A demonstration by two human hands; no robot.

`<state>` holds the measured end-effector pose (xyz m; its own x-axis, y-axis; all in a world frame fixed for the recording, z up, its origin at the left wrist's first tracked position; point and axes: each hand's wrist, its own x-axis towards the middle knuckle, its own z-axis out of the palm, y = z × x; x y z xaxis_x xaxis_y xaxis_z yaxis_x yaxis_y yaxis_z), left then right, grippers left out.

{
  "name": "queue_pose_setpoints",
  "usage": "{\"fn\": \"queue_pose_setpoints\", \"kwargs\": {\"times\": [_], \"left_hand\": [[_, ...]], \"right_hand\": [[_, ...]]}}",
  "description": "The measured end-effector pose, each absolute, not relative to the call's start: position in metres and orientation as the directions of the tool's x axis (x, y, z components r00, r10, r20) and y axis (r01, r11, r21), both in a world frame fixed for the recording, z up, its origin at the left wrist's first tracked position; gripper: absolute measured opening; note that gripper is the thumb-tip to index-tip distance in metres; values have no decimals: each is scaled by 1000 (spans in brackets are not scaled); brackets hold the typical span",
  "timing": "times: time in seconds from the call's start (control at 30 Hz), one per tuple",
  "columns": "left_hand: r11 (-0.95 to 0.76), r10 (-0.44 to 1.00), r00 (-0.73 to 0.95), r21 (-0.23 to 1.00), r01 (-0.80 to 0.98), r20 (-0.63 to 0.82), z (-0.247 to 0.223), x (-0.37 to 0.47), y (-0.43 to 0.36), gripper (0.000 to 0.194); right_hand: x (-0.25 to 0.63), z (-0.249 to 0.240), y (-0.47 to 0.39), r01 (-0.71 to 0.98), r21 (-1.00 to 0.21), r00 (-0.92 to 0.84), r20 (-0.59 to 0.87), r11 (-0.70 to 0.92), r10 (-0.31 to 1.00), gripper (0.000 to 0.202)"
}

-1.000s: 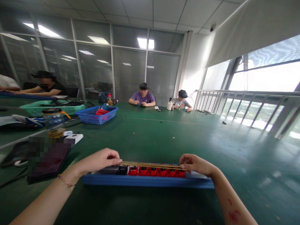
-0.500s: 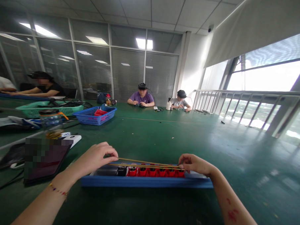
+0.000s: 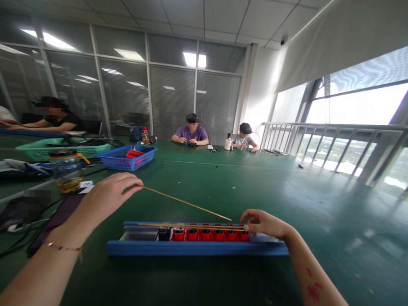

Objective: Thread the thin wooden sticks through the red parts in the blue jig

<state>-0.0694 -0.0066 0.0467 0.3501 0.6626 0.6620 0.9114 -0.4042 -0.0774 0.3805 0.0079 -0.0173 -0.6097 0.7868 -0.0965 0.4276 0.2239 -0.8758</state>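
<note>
My left hand [image 3: 112, 192] is raised above the left end of a long blue tray, its fingertips pinching one end of a thin bamboo-coloured stick [image 3: 186, 202]. That stick slants down to the right, its far tip close to my right hand. At the tray's right part, my right hand [image 3: 264, 224] is closed on the ends of more thin sticks [image 3: 194, 226], which lie along the top of the row. Beneath them, several red box-like pieces [image 3: 205, 235] and one black piece [image 3: 164, 234] stand in the blue tray [image 3: 196, 250].
Left of me are a dark tablet-like device [image 3: 61, 216], a lidded glass jar [image 3: 66, 172], a blue basket [image 3: 122, 163] with a red item and a green basket [image 3: 38, 152] with cables. Co-workers [image 3: 191, 132] sit around the green table [image 3: 203, 180].
My left hand has moved up and left, lifting one stick away from the others; its right end has come out from my right hand. My right hand stays nearly in place.
</note>
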Motion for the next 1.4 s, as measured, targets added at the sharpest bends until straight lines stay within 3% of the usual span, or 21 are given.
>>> {"fn": "queue_pose_setpoints", "kwargs": {"times": [0.23, 0.53, 0.67, 0.83, 1.07, 1.23, 1.4], "left_hand": [[-362, 842, 342, -32, 931, 418, 35, -61, 28, 18], [-335, 940, 316, 178, 925, 125, -18, -39, 59, 10], [-365, 931, 351, 209, 907, 98, -35, -36, 67, 10], [-369, 929, 357, 226, 901, 95, -44, -32, 71, 12], [-369, 929, 354, 233, 900, 104, -45, -31, 69, 14], [-370, 929, 353, 236, 899, 113, -45, -31, 68, 14], [-375, 927, 359, 240, 896, 110, -44, -30, 68, 14]], "right_hand": [[386, -18, 7, 375, -903, -615, -74, 209, 785, 30], [387, -15, 5, 450, -860, -590, -82, 242, 803, 31], [385, -13, 4, 492, -833, -565, -86, 252, 820, 33], [385, -16, 10, 480, -816, -490, 55, 322, 870, 35], [389, -17, 23, 341, -866, -107, 349, 365, 931, 36], [412, -22, 28, 219, -939, 139, 300, 266, 944, 40], [432, -34, 36, 276, -932, 169, 287, 234, 943, 40]]}}
